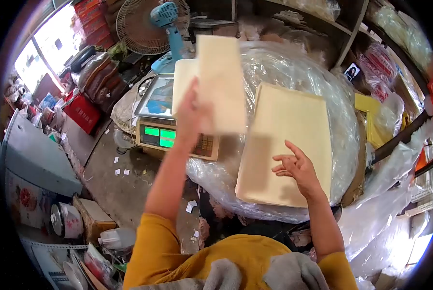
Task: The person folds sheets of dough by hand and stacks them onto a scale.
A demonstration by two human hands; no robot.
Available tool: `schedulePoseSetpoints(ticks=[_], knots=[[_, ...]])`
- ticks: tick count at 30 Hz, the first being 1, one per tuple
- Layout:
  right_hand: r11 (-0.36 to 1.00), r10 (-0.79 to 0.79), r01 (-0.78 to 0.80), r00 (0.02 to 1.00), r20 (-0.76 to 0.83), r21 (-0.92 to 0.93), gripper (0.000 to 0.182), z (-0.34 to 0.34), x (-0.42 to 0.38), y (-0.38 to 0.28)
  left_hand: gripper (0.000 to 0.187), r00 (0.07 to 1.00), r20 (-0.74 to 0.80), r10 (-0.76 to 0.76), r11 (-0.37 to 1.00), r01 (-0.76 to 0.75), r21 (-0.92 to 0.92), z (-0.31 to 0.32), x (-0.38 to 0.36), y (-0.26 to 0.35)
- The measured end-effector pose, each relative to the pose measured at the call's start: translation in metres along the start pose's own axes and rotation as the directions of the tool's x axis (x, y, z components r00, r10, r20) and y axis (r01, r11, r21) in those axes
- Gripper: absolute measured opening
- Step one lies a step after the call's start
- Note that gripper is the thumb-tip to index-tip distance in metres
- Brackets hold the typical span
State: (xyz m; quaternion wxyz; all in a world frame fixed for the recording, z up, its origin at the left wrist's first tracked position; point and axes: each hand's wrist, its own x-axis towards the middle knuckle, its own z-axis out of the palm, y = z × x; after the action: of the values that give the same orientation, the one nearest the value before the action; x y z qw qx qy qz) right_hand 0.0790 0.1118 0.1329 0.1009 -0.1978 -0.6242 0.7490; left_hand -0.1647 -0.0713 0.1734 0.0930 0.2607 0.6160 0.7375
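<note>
My left hand [193, 113] is closed on the edge of a cream sheet, or thin bundle of sheets [221, 79], raised over the right part of a digital scale [146, 141]. Motion blurs the hand and the sheet's lower end. More cream sheets [183, 79] lie on the scale's metal pan, partly hidden behind the raised one. Holding nothing, my right hand [297, 169] hovers over the lower part of a large cream paper stack [291, 113], its fingers apart and slightly bent. A shadow falls on the stack's left side.
Clear plastic wrap [344, 145] covers the bulky surface under the stack. Behind the scale stands a blue fan [164, 14]. A lit phone [352, 71] leans at the right, near yellow sheets [368, 113]. Small paper scraps [191, 206] litter the floor.
</note>
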Motion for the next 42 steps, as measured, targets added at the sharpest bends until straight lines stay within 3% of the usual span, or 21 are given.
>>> schedulePoseSetpoints(ticks=[4,7,8,9,11,12,14,15,16,18,21,24,29,32,39,42], knots=[[0.994,0.098,-0.098,0.995,-0.011,-0.046,0.065,-0.016,-0.011,0.030,0.067,0.998,-0.028,-0.050,0.988,0.045,-0.146,-0.088,0.094,-0.035],[0.981,0.179,-0.183,0.982,-0.069,-0.066,0.054,-0.022,-0.025,0.044,0.064,0.965,-0.046,-0.259,0.964,0.261,0.050,-0.114,0.109,-0.061],[0.981,0.167,-0.173,0.983,-0.069,-0.087,0.051,-0.026,-0.027,0.050,0.057,0.961,-0.087,-0.263,0.962,0.268,0.054,-0.117,0.116,-0.072],[0.979,0.168,-0.175,0.983,-0.076,-0.104,0.049,-0.032,-0.028,0.056,0.054,0.975,-0.096,-0.200,0.902,0.222,0.371,-0.133,0.138,-0.087],[0.970,0.162,-0.178,0.981,-0.102,-0.166,0.041,-0.036,-0.037,0.064,0.051,0.979,-0.030,-0.204,0.826,0.188,0.532,-0.138,0.137,-0.092],[0.962,0.143,-0.165,0.983,-0.113,-0.216,0.037,-0.035,-0.036,0.065,0.052,0.967,0.009,-0.254,0.887,0.230,0.402,-0.128,0.127,-0.071],[0.914,0.089,-0.117,0.992,-0.089,-0.387,0.031,-0.027,-0.037,0.061,0.056,0.972,-0.206,-0.113,0.945,0.169,0.280,-0.140,0.142,-0.111],[0.861,0.013,-0.047,0.997,-0.070,-0.506,0.028,-0.022,-0.040,0.069,0.056,0.928,-0.234,0.289,0.771,-0.081,0.632,-0.123,0.122,-0.100],[0.786,-0.073,0.039,0.997,-0.031,-0.617,0.025,-0.017,-0.038,0.078,0.056,0.752,-0.096,0.652,0.402,-0.237,0.884,-0.103,0.093,-0.079],[0.607,-0.237,0.232,0.966,0.106,-0.760,0.020,-0.008,-0.033,0.092,0.053,0.759,-0.090,0.645,0.495,-0.325,0.806,-0.069,0.032,-0.064],[0.353,-0.408,0.472,0.855,0.322,-0.808,0.008,0.009,-0.025,0.110,0.048,0.834,-0.118,0.539,0.673,-0.342,0.656,-0.036,-0.040,-0.100],[0.060,-0.296,0.513,0.828,0.475,-0.856,0.010,0.026,-0.017,0.108,0.043,0.918,-0.067,0.392,0.791,-0.299,0.533,-0.014,-0.098,-0.128],[-0.055,-0.371,0.551,0.763,0.530,-0.832,0.011,0.048,-0.003,0.119,0.043,0.995,0.018,0.099,0.909,-0.098,0.406,0.002,-0.164,-0.161],[-0.139,-0.356,0.538,0.756,0.549,-0.831,0.007,0.053,0.003,0.128,0.042,0.998,-0.032,-0.059,0.991,0.062,0.119,0.013,-0.181,-0.160],[-0.202,-0.350,0.467,0.787,0.509,-0.861,0.006,0.061,0.003,0.128,0.033,0.965,0.052,-0.257,0.964,0.252,0.083,0.010,-0.192,-0.173],[-0.224,-0.355,0.453,0.787,0.505,-0.863,0.006,0.064,0.006,0.137,0.033,0.960,0.054,-0.274,0.959,0.277,-0.053,0.017,-0.196,-0.179]])
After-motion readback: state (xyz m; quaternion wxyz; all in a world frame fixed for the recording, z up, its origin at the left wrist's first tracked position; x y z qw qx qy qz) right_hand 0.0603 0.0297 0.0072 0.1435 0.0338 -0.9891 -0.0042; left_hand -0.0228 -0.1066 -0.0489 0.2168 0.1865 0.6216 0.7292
